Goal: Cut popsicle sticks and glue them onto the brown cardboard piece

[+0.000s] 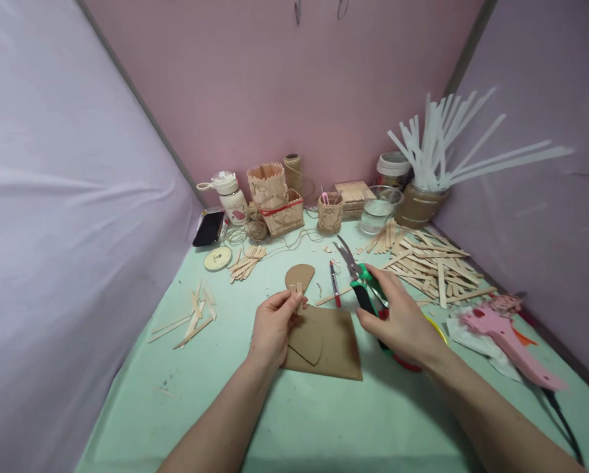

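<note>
Between its fingertips my left hand [273,323] pinches short pieces of wooden craft stick [299,288], their ends pointing up. Below them is a square of brown cardboard [341,341], with a curved cardboard piece [310,348] lying on it, partly behind my hand. A cardboard semicircle [300,276] lies just beyond the fingers. My right hand [397,315] is wrapped round the green and black handles of a pair of shears [348,255]. The blades stand apart and point up and away, to the right of the sticks.
A marker [335,284] lies left of the shears. Loose craft sticks [429,263] spread at right, near a pink glue gun [511,345] with a cord. At the back stand stick-built baskets [287,217], a bowl of water [377,210] and a bottle [231,200]. Stick scraps [196,318] lie left.
</note>
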`<state>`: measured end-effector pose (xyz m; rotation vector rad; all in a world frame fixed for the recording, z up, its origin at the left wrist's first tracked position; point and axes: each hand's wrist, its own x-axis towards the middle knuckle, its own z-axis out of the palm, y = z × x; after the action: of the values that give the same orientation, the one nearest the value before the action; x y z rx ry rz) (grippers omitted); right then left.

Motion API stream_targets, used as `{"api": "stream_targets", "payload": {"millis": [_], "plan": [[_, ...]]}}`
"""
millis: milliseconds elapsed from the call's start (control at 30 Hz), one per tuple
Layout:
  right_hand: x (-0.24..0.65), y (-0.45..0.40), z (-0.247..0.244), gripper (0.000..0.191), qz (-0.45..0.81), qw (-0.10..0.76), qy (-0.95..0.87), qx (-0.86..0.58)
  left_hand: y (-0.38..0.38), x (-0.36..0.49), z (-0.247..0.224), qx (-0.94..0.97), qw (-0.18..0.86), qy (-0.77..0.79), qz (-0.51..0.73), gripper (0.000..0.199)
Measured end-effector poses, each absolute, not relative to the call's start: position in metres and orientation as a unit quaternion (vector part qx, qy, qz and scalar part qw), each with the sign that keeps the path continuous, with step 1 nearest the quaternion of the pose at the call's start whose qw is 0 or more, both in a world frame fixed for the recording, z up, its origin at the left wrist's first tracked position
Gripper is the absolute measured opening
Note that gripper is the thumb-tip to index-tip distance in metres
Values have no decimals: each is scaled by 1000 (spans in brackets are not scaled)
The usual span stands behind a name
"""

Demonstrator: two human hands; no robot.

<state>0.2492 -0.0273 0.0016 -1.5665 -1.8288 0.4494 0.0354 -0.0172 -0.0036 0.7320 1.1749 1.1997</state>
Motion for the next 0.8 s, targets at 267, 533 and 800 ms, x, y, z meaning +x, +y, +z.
{"api": "stream_targets", "payload": {"millis": [267,533,800], "plan": [[216,-47,0,58,263,334,-768,-480,-23,38,-6,318,606,451,573,21],[215,-52,-3,63,236,320,-792,-463,-27,42,-13,335,595,460,567,19],[214,-55,-3,62,230,318,-794,-463,-25,42,-14,326,603,457,566,24]]}}
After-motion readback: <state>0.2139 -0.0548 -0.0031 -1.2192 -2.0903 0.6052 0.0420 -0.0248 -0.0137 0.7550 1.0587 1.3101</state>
